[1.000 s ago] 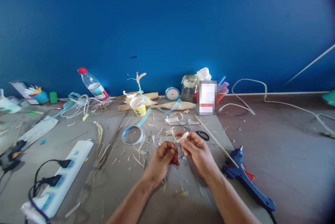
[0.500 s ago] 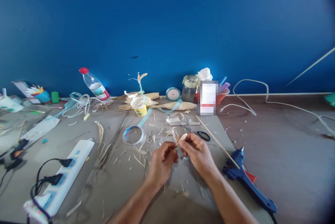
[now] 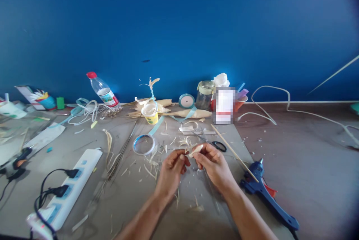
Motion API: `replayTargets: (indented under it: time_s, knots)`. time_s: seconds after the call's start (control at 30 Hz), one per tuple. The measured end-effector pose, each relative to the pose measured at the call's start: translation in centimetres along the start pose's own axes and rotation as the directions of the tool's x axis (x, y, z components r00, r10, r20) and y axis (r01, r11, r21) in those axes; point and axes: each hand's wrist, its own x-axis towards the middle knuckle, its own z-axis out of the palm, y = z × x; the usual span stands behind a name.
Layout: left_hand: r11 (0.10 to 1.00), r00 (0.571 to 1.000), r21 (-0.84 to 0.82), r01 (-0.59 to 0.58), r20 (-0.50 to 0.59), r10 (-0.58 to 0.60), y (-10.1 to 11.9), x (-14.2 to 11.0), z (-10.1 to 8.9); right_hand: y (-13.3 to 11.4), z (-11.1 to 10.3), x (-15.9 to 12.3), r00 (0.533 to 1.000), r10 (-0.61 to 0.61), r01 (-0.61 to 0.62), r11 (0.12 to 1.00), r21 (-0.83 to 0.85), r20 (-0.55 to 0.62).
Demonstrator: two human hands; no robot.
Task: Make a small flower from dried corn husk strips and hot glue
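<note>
The right hand (image 3: 210, 163) is mostly closed, with its thumb and bent fingers pinching a thin, pale cream, leaf-shaped piece of dried husk (image 3: 196, 151). The husk piece is clear of the grey tabletop (image 3: 131, 210), well in from the back edge, its narrower lower end pointing toward the left hand (image 3: 172, 167). That hand is loosely curled, its thumb against the bent fingers and its fingertips just beside the husk piece; whether it grips anything cannot be told.

Shredded pale husk scraps (image 3: 150, 171) lie scattered over the surface around both hands. Just beyond the right hand lie black-handled metal scissors (image 3: 215, 144). Near the surface's right edge, a slim pale wooden stick (image 3: 228, 142) slants with its near end over a dark blue glue gun (image 3: 270, 199).

Left of the hands are a white and blue ring-shaped tape roll (image 3: 135, 145) and, farther left, a long white power strip (image 3: 73, 187) with black plugs in it. Toward the back edge, a small yellow and white cup (image 3: 150, 116) stands with a light-blue-wrapped stem (image 3: 152, 94) rising from it. At that edge, a clear plastic bottle with a red cap (image 3: 105, 92) tilts toward the blue wall (image 3: 179, 27).
</note>
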Motion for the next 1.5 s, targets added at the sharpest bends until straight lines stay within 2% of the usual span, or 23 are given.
replayTargets:
  time_s: [0.13, 0.3, 0.5, 0.63, 0.83, 1.07, 1.27, 1.37, 1.5]
  knots:
    - [0.985, 0.998, -0.155, 0.07, 0.011, -0.069, 0.3, -0.1, 0.4, 0.1, -0.1, 0.1, 1.0, 0.001, -0.001, 1.0, 0.01, 0.013]
    - [0.923, 0.981, -0.333, 0.194, 0.083, -0.176, 1.1, -0.2, 0.6, 0.0, 0.0, 0.1, 1.0, 0.012, -0.012, 1.0, 0.012, 0.019]
    - [0.851, 0.953, -0.438, 0.29, 0.212, -0.216, 1.0, -0.2, 0.2, 0.2, -0.1, 0.1, 0.999, 0.012, -0.014, 0.999, 0.038, 0.037]
    - [0.819, 0.943, -0.473, 0.325, 0.229, -0.241, 0.9, -0.1, 0.0, 0.3, -0.4, 0.1, 0.999, 0.02, -0.023, 0.998, 0.063, 0.038]
    - [0.806, 0.942, -0.488, 0.335, 0.206, -0.267, 0.7, 0.0, -0.1, 0.2, -0.4, 0.2, 0.997, 0.033, -0.041, 0.993, 0.114, 0.076]
    - [0.847, 0.951, -0.433, 0.31, 0.137, -0.278, 0.8, 0.0, 0.0, 0.3, -0.1, 0.1, 0.999, 0.036, -0.037, 0.998, 0.047, 0.03]
    - [0.866, 0.952, -0.396, 0.307, 0.144, -0.272, 0.9, -0.1, 0.2, 0.4, 0.0, 0.0, 1.0, 0.026, -0.027, 0.999, 0.041, 0.012]
    - [0.885, 0.957, -0.366, 0.288, 0.151, -0.249, 0.9, -0.2, 0.3, 0.7, -0.3, 0.1, 0.998, 0.059, -0.057, 0.996, 0.062, -0.023]
    - [0.898, 0.959, -0.339, 0.281, 0.143, -0.246, 0.9, -0.3, 0.5, 0.9, -0.6, 0.2, 0.995, 0.096, -0.094, 0.989, 0.112, -0.014]
